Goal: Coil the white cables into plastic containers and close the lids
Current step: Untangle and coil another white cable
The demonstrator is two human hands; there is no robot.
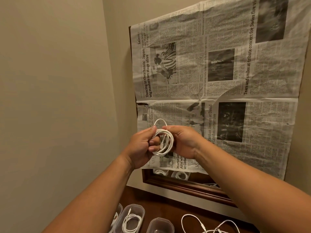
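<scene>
I hold one white cable wound into a loose round coil of several loops, raised up in front of me between both my hands, one loop standing up above the rest. Low on the table, a clear plastic container sits open with another white coil lying inside it. Just beside it to the right stands a second clear container; I cannot see into it fully. Further right, loose white cables sprawl uncoiled on the table.

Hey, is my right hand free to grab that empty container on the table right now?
Probably not yet: the right hand and left hand both hold the coiled cable up high; the empty container sits unobstructed below.
</scene>
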